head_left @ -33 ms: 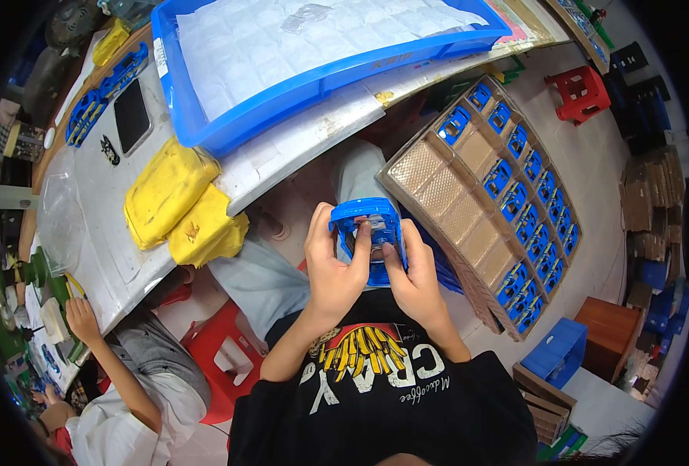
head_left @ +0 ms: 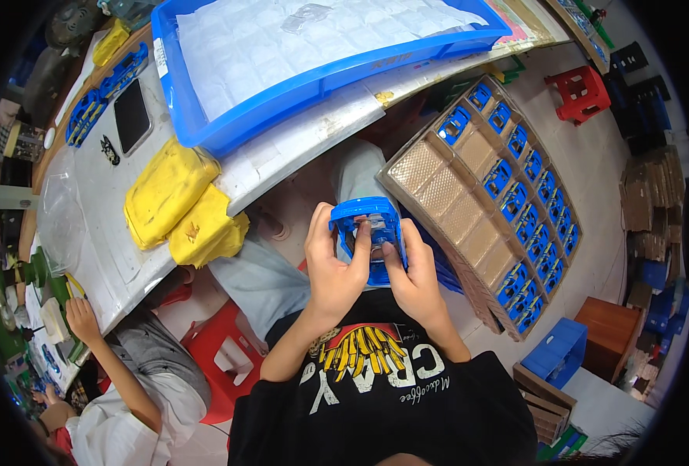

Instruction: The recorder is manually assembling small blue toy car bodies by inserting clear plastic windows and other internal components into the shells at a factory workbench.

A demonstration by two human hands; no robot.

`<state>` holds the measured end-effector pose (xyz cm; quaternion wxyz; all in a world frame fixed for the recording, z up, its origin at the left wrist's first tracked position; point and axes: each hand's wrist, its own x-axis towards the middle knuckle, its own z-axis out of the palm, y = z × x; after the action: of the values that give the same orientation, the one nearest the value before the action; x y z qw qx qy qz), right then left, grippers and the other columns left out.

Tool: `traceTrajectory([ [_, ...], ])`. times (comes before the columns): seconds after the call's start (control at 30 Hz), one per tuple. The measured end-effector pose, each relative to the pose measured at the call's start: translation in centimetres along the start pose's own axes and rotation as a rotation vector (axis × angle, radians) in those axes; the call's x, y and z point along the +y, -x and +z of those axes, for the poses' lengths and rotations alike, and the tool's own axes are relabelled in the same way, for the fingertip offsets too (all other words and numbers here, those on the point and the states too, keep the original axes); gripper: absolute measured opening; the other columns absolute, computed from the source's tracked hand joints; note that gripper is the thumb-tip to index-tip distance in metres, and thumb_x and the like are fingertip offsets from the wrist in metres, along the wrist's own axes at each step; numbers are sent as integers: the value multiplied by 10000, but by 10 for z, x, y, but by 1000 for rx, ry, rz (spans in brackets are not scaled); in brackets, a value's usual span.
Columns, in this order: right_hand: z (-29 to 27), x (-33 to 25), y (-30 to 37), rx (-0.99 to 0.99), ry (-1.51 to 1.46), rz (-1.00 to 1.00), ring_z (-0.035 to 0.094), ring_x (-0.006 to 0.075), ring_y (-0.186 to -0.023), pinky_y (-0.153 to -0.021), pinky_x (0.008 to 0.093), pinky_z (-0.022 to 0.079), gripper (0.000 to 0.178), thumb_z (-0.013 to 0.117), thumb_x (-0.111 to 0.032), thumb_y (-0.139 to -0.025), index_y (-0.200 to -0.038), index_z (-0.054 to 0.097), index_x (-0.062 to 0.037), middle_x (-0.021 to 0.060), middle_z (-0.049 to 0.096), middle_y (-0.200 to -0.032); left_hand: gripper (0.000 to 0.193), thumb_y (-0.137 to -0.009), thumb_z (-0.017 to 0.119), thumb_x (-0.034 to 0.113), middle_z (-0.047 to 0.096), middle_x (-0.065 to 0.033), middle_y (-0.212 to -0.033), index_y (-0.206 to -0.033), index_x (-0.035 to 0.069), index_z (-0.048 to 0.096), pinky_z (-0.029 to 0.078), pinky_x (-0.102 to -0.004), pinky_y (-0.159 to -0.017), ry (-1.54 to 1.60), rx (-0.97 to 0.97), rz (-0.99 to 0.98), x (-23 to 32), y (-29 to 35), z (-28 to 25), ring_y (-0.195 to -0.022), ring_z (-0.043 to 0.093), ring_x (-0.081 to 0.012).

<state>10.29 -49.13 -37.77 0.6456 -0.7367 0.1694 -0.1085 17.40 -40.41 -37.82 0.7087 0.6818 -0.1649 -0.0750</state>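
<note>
A blue plastic shell, shaped like a toy car body (head_left: 365, 208), is held over my lap with its hollow side facing up. My left hand (head_left: 332, 260) wraps round its left side, and the thumb reaches into the hollow. On the opposite side my right hand (head_left: 416, 273) grips the shell, its thumb also bent inward. Small parts inside are partly hidden by the thumbs, so I cannot make them out. To the right, a compartmented tray (head_left: 440, 185) leans at a slant, with several similar blue car bodies (head_left: 455, 126) in its pockets.
A big blue bin (head_left: 321, 84) lined with white sheeting stands on the table ahead. Yellow wrapped bundles (head_left: 170, 190), a phone (head_left: 132, 116) and a clear plastic bag (head_left: 62, 213) lie to the left. Beside me are a red stool (head_left: 220, 342) and a co-worker's hand (head_left: 81, 318).
</note>
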Motion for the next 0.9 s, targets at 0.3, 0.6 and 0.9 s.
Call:
traceTrajectory([
  [0.3,-1,5,-3,46,-18,-10,551,147,-631,-562,252,414,159,404,48,-753,-906,417,9,117,542,-705,89,-746,526,-30,406,-59,-735,-815,-28,470,371,-229,-598,-103,11,19,-3,-1,6,-662,443,-126],
  [0.6,-1,11,-7,82,8,-69,486,99,-604,-549,225,375,157,423,39,-762,-915,438,9,112,514,-685,342,-783,467,-16,523,-114,-1010,-1118,-30,399,383,-281,-834,327,-206,-216,-30,25,10,-935,516,-170],
  [0.9,-6,15,-9,115,67,-72,563,194,-617,-539,284,406,232,495,-32,-703,-922,425,4,129,535,-651,579,-743,582,42,435,-119,-1092,-1213,-6,247,376,-295,-854,257,-158,-130,-28,29,18,-988,468,-180],
])
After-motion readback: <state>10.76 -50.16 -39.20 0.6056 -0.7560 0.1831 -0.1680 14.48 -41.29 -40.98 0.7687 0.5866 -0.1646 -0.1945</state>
